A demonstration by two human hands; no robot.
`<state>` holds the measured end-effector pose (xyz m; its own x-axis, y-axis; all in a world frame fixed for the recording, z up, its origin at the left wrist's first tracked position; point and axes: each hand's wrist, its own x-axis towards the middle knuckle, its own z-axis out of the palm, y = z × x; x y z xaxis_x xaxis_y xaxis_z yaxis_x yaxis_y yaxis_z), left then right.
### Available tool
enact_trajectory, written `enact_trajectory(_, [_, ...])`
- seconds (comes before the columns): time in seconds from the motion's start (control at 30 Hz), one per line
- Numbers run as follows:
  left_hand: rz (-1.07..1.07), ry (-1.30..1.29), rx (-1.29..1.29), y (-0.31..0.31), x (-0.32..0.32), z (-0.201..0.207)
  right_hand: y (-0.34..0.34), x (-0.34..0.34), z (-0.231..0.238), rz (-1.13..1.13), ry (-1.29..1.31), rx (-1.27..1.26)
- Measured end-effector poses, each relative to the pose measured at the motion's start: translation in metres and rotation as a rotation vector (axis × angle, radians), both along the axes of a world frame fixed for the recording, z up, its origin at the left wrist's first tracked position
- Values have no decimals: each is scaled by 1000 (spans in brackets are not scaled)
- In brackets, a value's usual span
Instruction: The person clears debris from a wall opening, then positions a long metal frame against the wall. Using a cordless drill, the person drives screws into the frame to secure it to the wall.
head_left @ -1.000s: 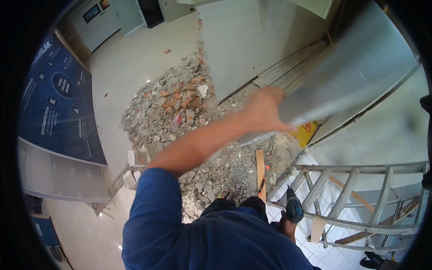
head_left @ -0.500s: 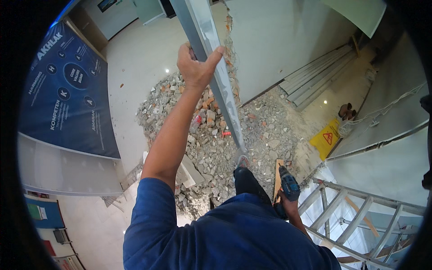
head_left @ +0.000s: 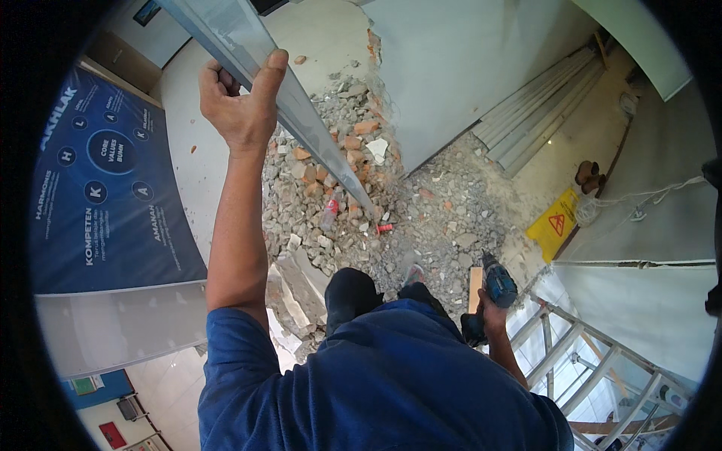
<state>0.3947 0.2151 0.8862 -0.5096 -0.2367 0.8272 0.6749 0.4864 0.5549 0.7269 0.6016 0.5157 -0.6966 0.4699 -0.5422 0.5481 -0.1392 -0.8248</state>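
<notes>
My left hand (head_left: 242,104) is wrapped around a long grey metal channel (head_left: 312,139), thumb on its near face and fingers behind. The channel leans from the upper left down to the rubble, its lower end beside a small red object (head_left: 384,228). Low at my right side, my right hand (head_left: 492,312) grips a cordless drill (head_left: 499,283) by its handle, the chuck facing away from me. A strip of pale wood (head_left: 475,289) shows just left of the drill. Some fingers of the right hand are hidden by the tool.
Broken concrete and brick rubble (head_left: 323,180) covers the floor ahead. A metal ladder (head_left: 587,353) lies at lower right, near a yellow floor sign (head_left: 554,223) and brown shoes (head_left: 590,177). Long metal profiles (head_left: 534,113) lie along the white wall (head_left: 459,68); a blue banner (head_left: 113,180) stands left.
My left hand has moved left with the channel, whose lower end has shifted from near my foot to farther left over the rubble. The drill remains in my right hand.
</notes>
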Motion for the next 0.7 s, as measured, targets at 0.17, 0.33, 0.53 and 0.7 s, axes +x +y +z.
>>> enact_trajectory(0.17, [17, -1, -64, -22, -53, -20, -20, -41, 20, -18, 119, 57])
enact_trajectory(0.33, [-60, -20, -6, -36, -99, -56, -62, -56, 40, -111, 77, 49])
enact_trajectory(0.53, [-52, 53, -120, -64, -158, -84, -159, -59, 56, -399, 30, 11])
enact_trajectory(0.7, [-178, 210, -19, -75, -207, -97, -256, -59, 75, -624, -16, -144])
